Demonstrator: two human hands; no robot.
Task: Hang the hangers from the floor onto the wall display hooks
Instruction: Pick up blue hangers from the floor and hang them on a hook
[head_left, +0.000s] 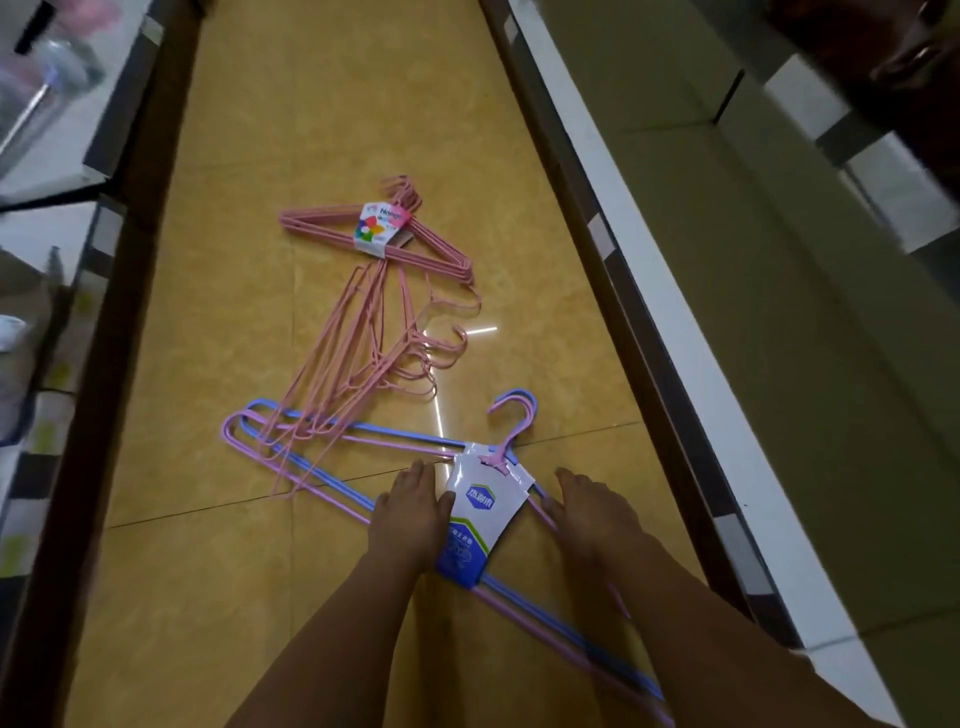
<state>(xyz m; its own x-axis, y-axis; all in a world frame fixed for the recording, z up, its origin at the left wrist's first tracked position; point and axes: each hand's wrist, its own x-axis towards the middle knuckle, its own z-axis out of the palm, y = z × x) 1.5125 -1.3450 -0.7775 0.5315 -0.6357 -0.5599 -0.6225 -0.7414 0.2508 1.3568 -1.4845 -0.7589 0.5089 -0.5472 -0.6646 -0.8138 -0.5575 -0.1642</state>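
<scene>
On floor, near centre: blue/pink hanger bundle (332, 470) lies flat w/ white-blue label (480, 525) round its neck; hooks point far-right.
Left hand (410, 512): fingers straight, resting on bundle just left of label, thumb touching label edge; grasps nothing.
Right hand (589, 512): fingers straight, laid on bundle's right arm just right of label; nothing grasped either.
Loose pink hangers (363, 358): fanned pile, far of bundle, lower ends overlapping its left end.
Labelled pink pack (379, 234): farthest, w/ colourful tag (376, 228), touching top of loose pile.
Floor (208, 571): yellow-tan tiles, glossy, light streak near centre.
Sides: dark-edged shelving left (78, 467); white-edged shelf w/ cardboard right (779, 364).
</scene>
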